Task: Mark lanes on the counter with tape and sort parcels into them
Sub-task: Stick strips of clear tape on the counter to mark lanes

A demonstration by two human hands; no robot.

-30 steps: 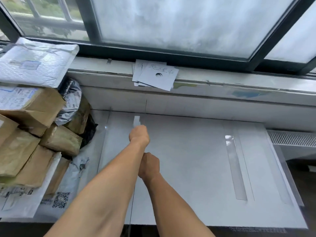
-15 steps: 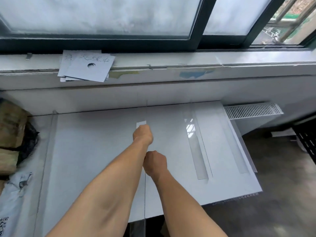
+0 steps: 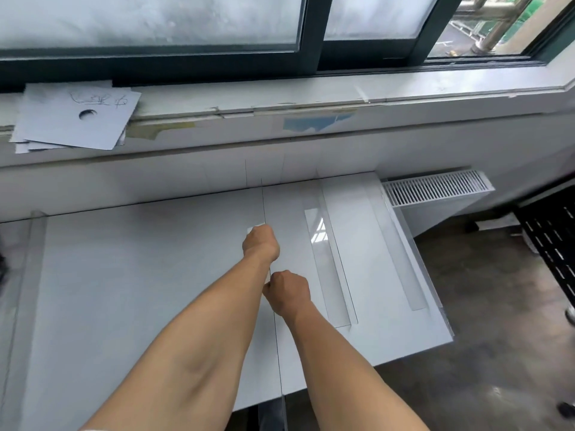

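At the near edge of the white tabletop (image 3: 140, 290), a clear tape strip (image 3: 254, 229) hangs a little over the front and runs away along the seam between the two panels. The right hand (image 3: 287, 293) sits nearer on this line, with the back of the hand up, the fingers curled and the thumb closed against the forefinger on the strip. Just beyond it, the left hand (image 3: 260, 245) is also curled into a fist and pinches the far end of the strip, a short glossy piece of which shows past its knuckles. To the right, two laid tape strips lie flat and parallel on the tabletop, the nearer one (image 3: 326, 269) catching window glare and the farther one (image 3: 401, 259) close to the right edge. Past the right corner stands a white slatted radiator (image 3: 435, 189). Farther back, on the windowsill (image 3: 342, 94), a loose stack of white paper sheets (image 3: 74, 122) overhangs the sill at the left, the top sheet having a round hole and handwriting.
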